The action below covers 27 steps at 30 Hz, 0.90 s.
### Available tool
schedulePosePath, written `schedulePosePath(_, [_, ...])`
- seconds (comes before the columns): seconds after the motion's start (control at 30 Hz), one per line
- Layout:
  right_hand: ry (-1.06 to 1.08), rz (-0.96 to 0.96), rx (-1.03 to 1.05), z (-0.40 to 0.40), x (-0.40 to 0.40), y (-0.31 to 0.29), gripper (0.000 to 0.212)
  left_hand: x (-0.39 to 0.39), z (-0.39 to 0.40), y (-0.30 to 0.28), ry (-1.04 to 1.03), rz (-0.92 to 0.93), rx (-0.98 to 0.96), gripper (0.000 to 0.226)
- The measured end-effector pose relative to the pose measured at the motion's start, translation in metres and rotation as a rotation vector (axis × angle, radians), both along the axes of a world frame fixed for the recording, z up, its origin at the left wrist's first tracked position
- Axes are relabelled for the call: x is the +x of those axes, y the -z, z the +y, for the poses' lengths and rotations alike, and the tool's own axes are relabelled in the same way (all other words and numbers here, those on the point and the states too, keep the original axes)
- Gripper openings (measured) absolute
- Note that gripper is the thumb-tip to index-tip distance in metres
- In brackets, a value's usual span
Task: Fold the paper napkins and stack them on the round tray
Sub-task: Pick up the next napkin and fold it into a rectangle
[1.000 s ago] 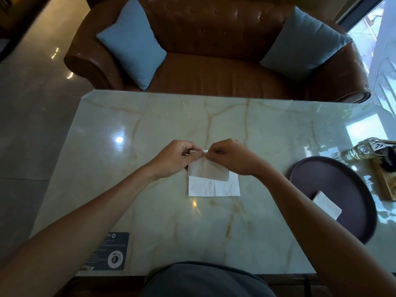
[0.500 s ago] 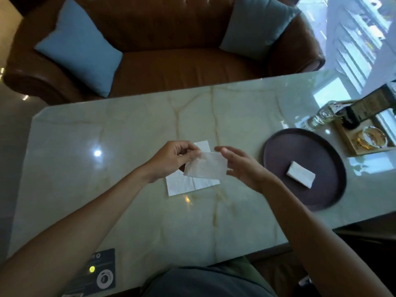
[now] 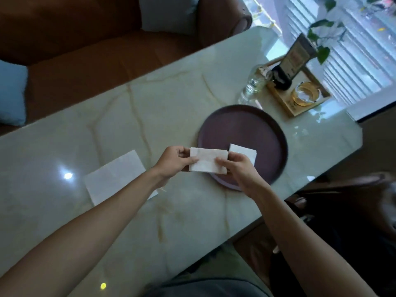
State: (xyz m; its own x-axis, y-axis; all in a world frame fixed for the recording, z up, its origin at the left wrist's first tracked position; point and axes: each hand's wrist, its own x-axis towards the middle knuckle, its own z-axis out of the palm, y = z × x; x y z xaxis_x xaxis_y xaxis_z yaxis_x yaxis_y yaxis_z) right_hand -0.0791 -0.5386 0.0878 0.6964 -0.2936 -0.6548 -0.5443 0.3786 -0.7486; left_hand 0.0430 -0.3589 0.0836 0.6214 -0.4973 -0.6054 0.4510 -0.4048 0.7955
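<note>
A round dark tray (image 3: 246,125) sits on a pale marble table (image 3: 171,99), toward three o'clock from the table's middle. One folded white napkin (image 3: 244,152) lies on the tray, near its six o'clock rim. At about one o'clock from the tray, a small wooden tray (image 3: 287,101) holds a dark card stand (image 3: 296,58) and a gold-rimmed glass dish (image 3: 305,95); a clear glass bottle (image 3: 254,81) stands just beside it.

Both bare forearms reach in from six o'clock. The left hand (image 3: 172,161) pinches the left end of a folded napkin (image 3: 206,160) between thumb and curled fingers. The right hand (image 3: 237,168) pinches the right end in the same grip. The napkin is held flat and level over the tray's nine o'clock rim, partly covering the napkin already on the tray.

A flat unfolded napkin (image 3: 113,174) lies on the table at nine o'clock from the hands, partly under the left forearm. A brown leather sofa (image 3: 85,50) stands beyond the table at twelve o'clock.
</note>
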Motion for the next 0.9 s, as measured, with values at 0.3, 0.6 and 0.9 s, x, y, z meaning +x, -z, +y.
schedulePosePath(0.3, [0.192,0.168,-0.131,-0.091,-0.024,0.054,0.017,-0.010,-0.118,0.057,0.037,-0.006,0.098,0.015])
schedulePosePath(0.6, [0.240,0.332,-0.272,-0.121,-0.028,0.099,0.012,-0.017,-0.159,0.098,0.092,-0.061,0.216,0.015])
schedulePosePath(0.9, [0.099,0.417,-0.483,-0.125,-0.024,0.110,0.010,-0.015,-0.170,0.109,0.114,-0.317,0.440,0.015])
